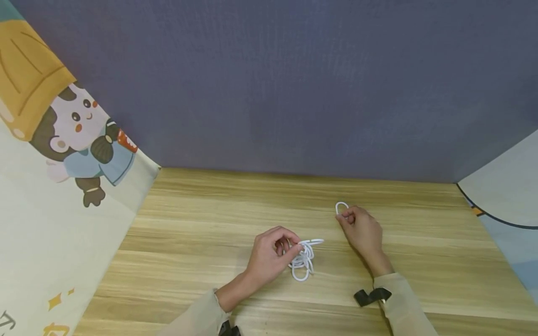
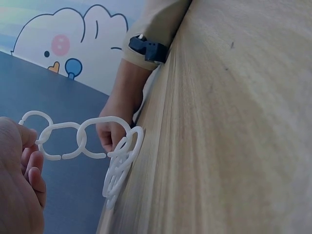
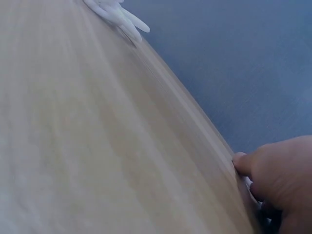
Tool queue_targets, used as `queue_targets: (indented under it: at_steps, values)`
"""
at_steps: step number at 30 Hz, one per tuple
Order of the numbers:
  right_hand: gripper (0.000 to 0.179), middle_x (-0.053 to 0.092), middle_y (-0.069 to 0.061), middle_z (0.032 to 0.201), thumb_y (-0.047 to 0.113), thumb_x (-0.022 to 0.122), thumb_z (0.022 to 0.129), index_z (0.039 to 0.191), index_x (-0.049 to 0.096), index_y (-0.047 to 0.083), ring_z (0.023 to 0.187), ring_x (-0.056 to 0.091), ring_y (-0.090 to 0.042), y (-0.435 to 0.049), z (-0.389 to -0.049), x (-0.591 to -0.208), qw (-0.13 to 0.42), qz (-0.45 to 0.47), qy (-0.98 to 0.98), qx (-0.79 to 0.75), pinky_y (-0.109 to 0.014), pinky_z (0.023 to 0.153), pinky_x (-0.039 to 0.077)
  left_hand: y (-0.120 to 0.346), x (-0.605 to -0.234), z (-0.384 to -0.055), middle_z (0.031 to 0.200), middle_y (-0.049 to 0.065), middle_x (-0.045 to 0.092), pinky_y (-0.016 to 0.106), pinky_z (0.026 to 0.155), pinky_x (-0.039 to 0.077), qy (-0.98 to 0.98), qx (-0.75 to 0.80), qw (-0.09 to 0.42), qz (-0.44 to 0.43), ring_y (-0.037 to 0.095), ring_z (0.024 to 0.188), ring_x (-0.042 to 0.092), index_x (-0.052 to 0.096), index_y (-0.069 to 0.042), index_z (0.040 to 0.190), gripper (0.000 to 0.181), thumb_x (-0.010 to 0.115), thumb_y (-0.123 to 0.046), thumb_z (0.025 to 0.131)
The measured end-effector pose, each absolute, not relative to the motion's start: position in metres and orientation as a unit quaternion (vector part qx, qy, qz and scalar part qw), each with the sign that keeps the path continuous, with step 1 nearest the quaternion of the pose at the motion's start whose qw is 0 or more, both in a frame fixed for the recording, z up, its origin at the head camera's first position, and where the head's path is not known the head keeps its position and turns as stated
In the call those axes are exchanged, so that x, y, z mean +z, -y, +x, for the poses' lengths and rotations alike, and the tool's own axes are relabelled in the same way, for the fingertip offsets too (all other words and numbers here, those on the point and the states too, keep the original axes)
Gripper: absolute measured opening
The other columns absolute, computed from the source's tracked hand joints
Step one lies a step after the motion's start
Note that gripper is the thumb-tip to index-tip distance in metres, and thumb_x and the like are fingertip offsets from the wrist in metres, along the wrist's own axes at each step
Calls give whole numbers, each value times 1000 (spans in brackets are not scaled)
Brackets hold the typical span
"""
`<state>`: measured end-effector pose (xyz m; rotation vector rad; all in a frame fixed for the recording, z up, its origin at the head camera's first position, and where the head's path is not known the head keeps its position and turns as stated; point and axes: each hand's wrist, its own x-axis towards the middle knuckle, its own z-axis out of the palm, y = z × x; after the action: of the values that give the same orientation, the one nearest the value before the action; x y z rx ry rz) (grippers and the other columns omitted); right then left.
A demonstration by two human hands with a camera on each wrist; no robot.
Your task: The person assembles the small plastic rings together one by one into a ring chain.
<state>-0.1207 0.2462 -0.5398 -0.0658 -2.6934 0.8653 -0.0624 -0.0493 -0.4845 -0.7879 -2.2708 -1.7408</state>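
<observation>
My left hand (image 1: 269,254) pinches one end of a white plastic link chain (image 1: 308,254) between thumb and fingertips. In the left wrist view, a few interlocked links (image 2: 82,139) stretch from those fingers (image 2: 30,136), and the rest hang bunched beside the wooden tabletop. Farther right and back, my right hand (image 1: 364,233) pinches a separate white link (image 1: 341,203) low at the table surface. The fingers cover part of that link. In the right wrist view only a sliver of it shows beneath the hand (image 3: 282,180), while the bunched chain (image 3: 114,14) appears at the top.
The wood-grain tabletop (image 1: 201,210) runs back to a dark blue-grey panel (image 1: 269,93). A wall with a cartoon figure (image 1: 84,121) stands on the left, and another pale panel (image 1: 504,186) on the right. Black bands (image 1: 371,296) sit on both wrists.
</observation>
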Motion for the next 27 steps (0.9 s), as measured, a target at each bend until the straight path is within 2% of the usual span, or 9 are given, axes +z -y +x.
queue_targets:
  at_steps: [6, 13, 16, 22, 24, 27]
  values:
    - [16, 69, -6, 82, 19, 78, 105, 101, 73, 4, 67, 63, -23, -246, -118, -541, 168, -18, 940, 296, -43, 58, 48, 48, -484, -63, 84, -1, 71, 21, 55, 52, 763, -584, 87, -265, -1, 70, 56, 79, -11, 101, 13, 87, -5, 94]
    - [13, 73, -15, 85, 10, 68, 108, 106, 72, -3, 72, 67, -31, -246, -119, -543, 200, -52, 917, 340, -45, 64, 50, 49, -484, -63, 84, -1, 72, 21, 55, 52, 761, -587, 84, -263, 0, 70, 56, 79, -12, 101, 12, 87, -5, 94]
    - [13, 73, -16, 84, 7, 66, 106, 106, 72, -4, 69, 65, -26, -247, -119, -542, 203, -75, 907, 361, -36, 62, 49, 49, -484, -63, 85, 0, 72, 21, 55, 52, 762, -587, 84, -260, 0, 70, 56, 79, -12, 101, 13, 88, -5, 94]
    - [15, 75, -20, 93, 7, 62, 102, 107, 71, -4, 68, 59, -4, -248, -117, -539, 206, -153, 866, 430, -13, 58, 45, 48, -484, -65, 85, 0, 72, 21, 55, 52, 762, -589, 86, -257, 0, 70, 56, 79, -11, 101, 14, 88, -5, 93]
    - [15, 75, -21, 94, 6, 62, 100, 106, 71, -4, 68, 58, 2, -248, -115, -538, 206, -173, 848, 457, -9, 59, 46, 47, -484, -65, 85, 0, 72, 21, 55, 52, 763, -587, 86, -256, 0, 70, 57, 79, -11, 102, 14, 88, -5, 93]
    - [14, 74, -17, 91, 6, 63, 97, 103, 71, -4, 67, 58, 3, -248, -113, -536, 200, -195, 828, 485, -10, 59, 47, 47, -484, -66, 85, -1, 72, 21, 55, 52, 766, -584, 86, -255, 0, 70, 57, 79, -11, 102, 14, 89, -5, 93]
